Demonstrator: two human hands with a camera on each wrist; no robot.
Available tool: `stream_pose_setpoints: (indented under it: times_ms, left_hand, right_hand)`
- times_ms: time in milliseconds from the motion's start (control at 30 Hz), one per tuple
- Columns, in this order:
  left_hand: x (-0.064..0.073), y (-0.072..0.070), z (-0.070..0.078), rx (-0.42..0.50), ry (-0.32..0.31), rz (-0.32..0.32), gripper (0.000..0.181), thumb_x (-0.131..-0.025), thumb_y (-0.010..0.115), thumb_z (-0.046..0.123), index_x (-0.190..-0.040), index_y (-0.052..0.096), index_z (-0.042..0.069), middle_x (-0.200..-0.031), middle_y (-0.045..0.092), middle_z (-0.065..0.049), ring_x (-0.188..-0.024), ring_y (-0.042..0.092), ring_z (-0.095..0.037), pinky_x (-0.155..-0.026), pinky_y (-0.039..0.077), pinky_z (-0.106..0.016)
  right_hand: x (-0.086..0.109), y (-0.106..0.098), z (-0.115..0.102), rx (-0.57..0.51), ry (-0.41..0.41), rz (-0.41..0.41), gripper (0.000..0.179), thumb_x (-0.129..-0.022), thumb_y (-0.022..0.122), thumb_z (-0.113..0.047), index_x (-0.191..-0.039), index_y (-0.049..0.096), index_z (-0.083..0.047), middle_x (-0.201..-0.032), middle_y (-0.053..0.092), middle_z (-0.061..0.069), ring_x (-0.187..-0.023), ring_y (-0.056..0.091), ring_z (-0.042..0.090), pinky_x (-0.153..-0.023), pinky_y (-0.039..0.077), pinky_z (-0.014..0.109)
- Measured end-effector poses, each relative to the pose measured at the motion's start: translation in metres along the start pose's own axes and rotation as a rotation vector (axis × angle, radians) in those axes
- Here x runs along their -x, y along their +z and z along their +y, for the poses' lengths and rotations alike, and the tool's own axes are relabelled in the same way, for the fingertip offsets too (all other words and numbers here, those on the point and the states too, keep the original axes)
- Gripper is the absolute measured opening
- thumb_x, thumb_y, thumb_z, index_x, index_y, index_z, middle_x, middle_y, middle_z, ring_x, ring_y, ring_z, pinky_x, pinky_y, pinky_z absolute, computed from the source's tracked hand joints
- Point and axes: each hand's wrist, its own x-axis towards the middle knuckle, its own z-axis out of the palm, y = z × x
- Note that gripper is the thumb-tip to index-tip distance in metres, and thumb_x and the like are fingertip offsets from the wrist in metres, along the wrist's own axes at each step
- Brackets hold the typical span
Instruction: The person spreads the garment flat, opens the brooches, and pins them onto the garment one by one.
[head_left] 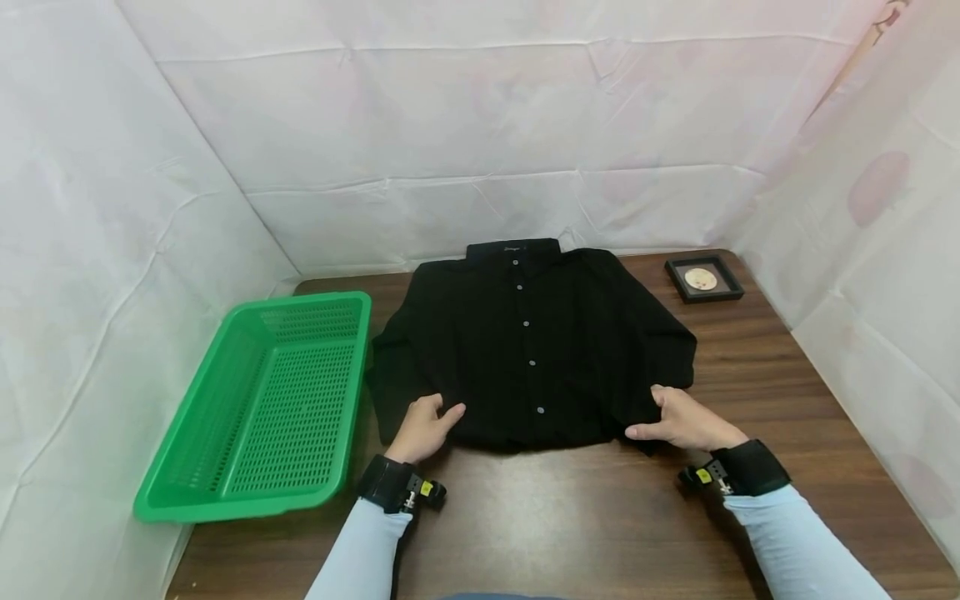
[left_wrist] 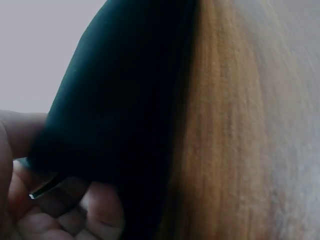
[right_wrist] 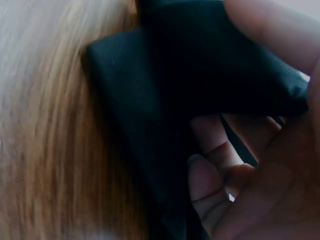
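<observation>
A black button-up shirt [head_left: 487, 350] lies front up on the wooden table, its collar toward the back wall and its row of pale buttons running down the middle. At the shirt's near left part, my left hand [head_left: 422, 429] pinches the cloth. My right hand [head_left: 684, 421] grips the near right corner. Both wrist views show black fabric [left_wrist: 115, 100] between thumb and curled fingers; in the right wrist view the cloth [right_wrist: 200, 65] is folded over. Some fingertips are hidden behind the fabric.
To the left stands a green plastic basket [head_left: 352, 400] with slotted walls. A small black frame [head_left: 678, 279] holding a round pale disc lies at the back right. White sheeting [head_left: 480, 108] encloses the wooden table [head_left: 540, 517] at the back and sides.
</observation>
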Motion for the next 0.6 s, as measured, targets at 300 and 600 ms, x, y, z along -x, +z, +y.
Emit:
stream_pose_setpoints:
  times_ms: [300,600]
  left_hand:
    - [-0.014,-0.015,0.014,0.1,0.057,0.16,0.049,-0.098,0.051,0.046,-0.073,0.041,0.005,-0.062,0.039,-0.005,-0.053,0.038,-0.019,-0.052,0.034,-0.029]
    - [-0.027,-0.033,0.027,0.165,-0.083,0.114,0.076,-0.1,0.025,0.057,-0.151,0.024,0.0,-0.155,0.026,-0.017,-0.143,0.021,-0.029,-0.114,0.018,-0.047]
  right_hand:
    - [-0.011,-0.009,-0.005,-0.005,0.001,0.186,0.018,-0.095,0.063,-0.027,-0.095,0.062,-0.009,-0.08,0.058,0.001,-0.069,0.054,0.012,-0.064,0.045,0.025]
    - [-0.028,-0.014,-0.028,-0.004,0.033,0.318,0.045,-0.102,0.048,-0.028,-0.136,0.044,0.001,-0.126,0.054,0.019,-0.1,0.052,0.023,-0.085,0.041,0.029]
